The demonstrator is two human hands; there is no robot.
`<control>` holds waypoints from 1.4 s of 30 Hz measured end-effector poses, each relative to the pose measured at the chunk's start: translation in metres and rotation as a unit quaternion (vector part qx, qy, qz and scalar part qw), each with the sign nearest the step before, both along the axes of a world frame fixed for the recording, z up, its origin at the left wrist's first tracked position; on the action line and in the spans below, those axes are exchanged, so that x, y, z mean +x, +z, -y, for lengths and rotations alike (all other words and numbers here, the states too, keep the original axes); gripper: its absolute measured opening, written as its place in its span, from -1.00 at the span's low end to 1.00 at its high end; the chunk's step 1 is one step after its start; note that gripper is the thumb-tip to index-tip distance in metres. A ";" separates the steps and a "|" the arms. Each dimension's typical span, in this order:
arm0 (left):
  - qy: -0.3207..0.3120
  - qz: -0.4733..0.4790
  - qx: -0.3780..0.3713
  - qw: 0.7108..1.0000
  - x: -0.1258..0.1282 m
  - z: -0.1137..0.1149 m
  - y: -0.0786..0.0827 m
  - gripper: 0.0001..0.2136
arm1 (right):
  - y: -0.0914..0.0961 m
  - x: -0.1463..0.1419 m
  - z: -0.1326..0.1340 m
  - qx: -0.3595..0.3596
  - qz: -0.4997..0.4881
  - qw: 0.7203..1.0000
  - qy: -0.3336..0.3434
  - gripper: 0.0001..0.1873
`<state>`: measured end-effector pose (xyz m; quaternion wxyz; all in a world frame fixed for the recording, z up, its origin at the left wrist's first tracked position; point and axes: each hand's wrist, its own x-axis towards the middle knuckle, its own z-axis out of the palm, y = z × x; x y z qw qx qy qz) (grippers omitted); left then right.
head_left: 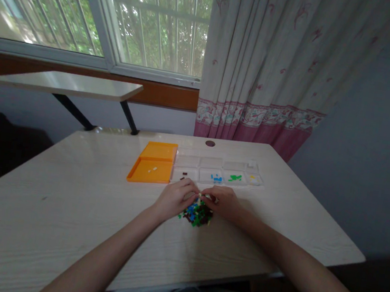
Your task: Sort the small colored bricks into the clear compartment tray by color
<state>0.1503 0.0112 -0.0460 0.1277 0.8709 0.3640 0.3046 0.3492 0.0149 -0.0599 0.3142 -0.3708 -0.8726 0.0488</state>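
A heap of small building bricks (196, 214), green, blue, dark brown and cream, lies on the table in front of me. At its far edge my left hand (177, 196) has thumb and fingers pinched together. My right hand (222, 201) comes in from the other side, also pinched, its fingertips almost meeting those of the left. Small cream bits (200, 196) show between the fingertips; whether one or both hands grip them is too small to tell. Just beyond my hands, a clear compartment box (198, 175) lies open with sorted bricks in it.
Left of the clear box is an open orange case (157, 152) with a few white bricks (152, 169). Blue bricks (216, 178), green bricks (235, 177) and a few brown ones sit in separate clear compartments. A raised shelf (63, 82) stands at the table's back left.
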 end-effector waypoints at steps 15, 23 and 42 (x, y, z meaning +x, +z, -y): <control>0.121 0.150 0.076 0.978 -0.024 0.002 0.019 -0.85 | -0.017 0.027 -0.026 -0.034 0.072 0.994 0.079 -0.74; 0.121 0.083 0.103 0.984 -0.037 -0.006 0.022 -0.84 | -0.014 0.024 -0.023 -0.042 0.053 0.995 0.079 -0.83; 0.297 -0.193 -0.055 0.934 -0.117 -0.052 0.001 -0.75 | -0.015 0.026 -0.026 -0.063 0.051 0.994 0.069 -0.88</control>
